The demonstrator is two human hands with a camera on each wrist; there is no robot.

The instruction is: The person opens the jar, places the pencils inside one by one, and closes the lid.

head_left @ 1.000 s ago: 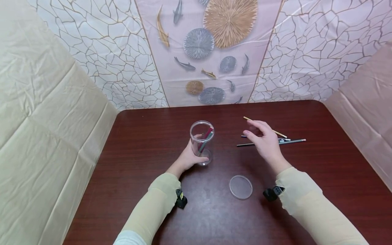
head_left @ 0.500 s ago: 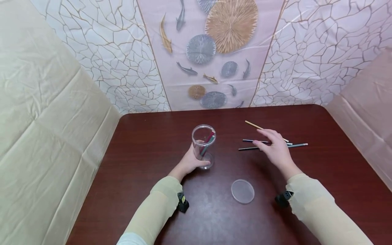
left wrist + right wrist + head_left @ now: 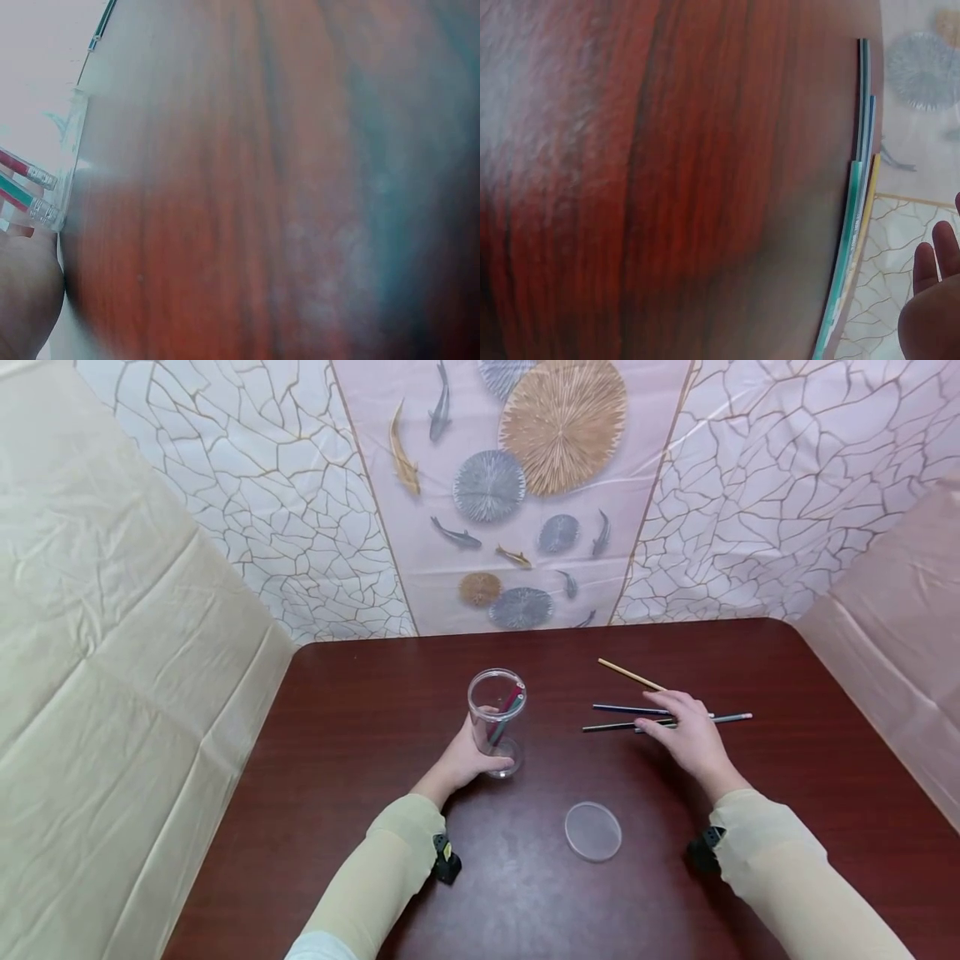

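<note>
My left hand (image 3: 471, 752) grips a tall clear plastic cup (image 3: 498, 681) standing on the table, thumb low on its near side. Inside lean a red pencil (image 3: 513, 698) and a green pencil (image 3: 15, 191), ends with metal ferrules up. My right hand (image 3: 692, 737) hovers, fingers loosely extended, over several loose pencils and holds nothing. Around it lie a yellow pencil (image 3: 630, 674), a dark blue pencil (image 3: 626, 708), a black pencil (image 3: 609, 727) and a green pencil (image 3: 847, 240). The hand partly covers them in the head view.
A round clear lid (image 3: 593, 832) lies flat on the dark red-brown table (image 3: 360, 710), between the forearms. Patterned cloth (image 3: 517, 527) hangs behind the far edge. Pale cloth panels (image 3: 135, 677) close off both sides.
My right hand has moved right and toward me over the pencils, uncovering more of the blue and black ones. The left hand keeps its grip on the cup. The head view has tilted slightly.
</note>
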